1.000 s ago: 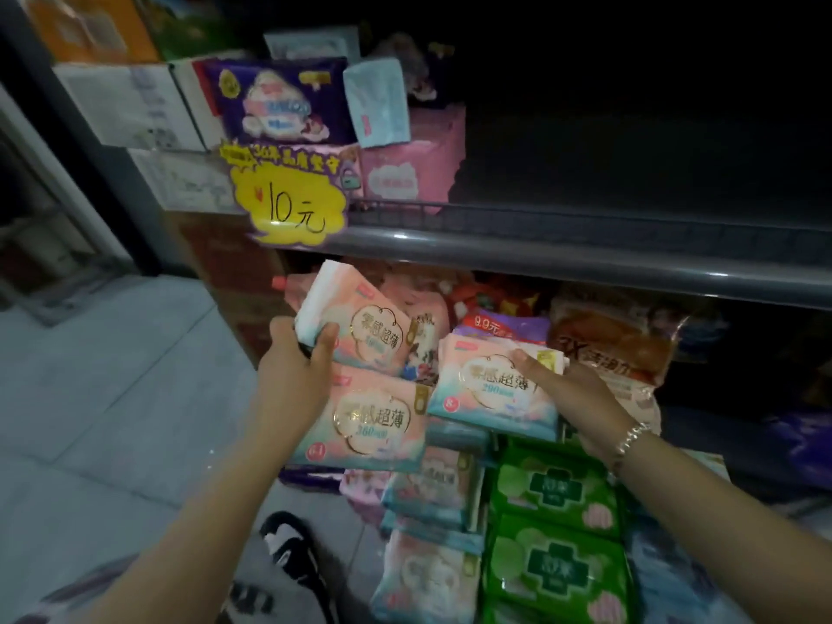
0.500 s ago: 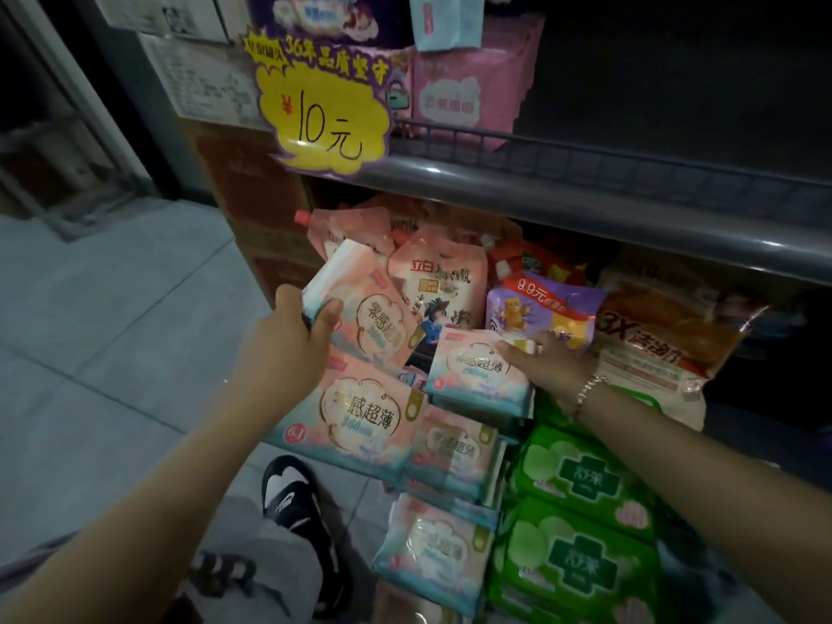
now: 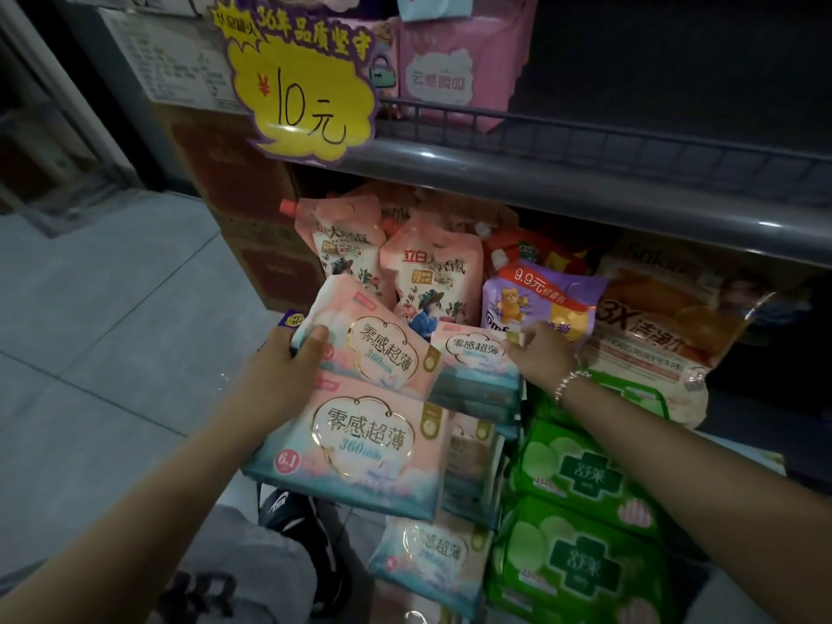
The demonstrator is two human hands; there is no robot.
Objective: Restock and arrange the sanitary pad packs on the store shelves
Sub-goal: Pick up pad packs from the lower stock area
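Observation:
My left hand (image 3: 281,371) grips the left end of a pink pad pack (image 3: 382,349), thumb on top, above a larger pink and teal pack (image 3: 360,448) on the stack. My right hand (image 3: 542,360) holds the right edge of a smaller pink and teal pack (image 3: 472,353) lying on several more of its kind. Green pad packs (image 3: 581,479) are stacked under my right forearm. Another pink and teal pack (image 3: 432,560) lies lower in front.
Behind the pads stand pink refill pouches (image 3: 432,272), a purple pouch (image 3: 540,299) and an orange bag (image 3: 666,335). A grey shelf edge (image 3: 585,182) runs overhead with a yellow price sign (image 3: 301,92) and pink packs (image 3: 454,69) above. Brown cartons (image 3: 234,186) stand left; grey floor, my shoe (image 3: 292,515) below.
The view has tilted down and closer to the lower shelf. Both hands have pushed their packs a little further in toward the pouches; each keeps its hold.

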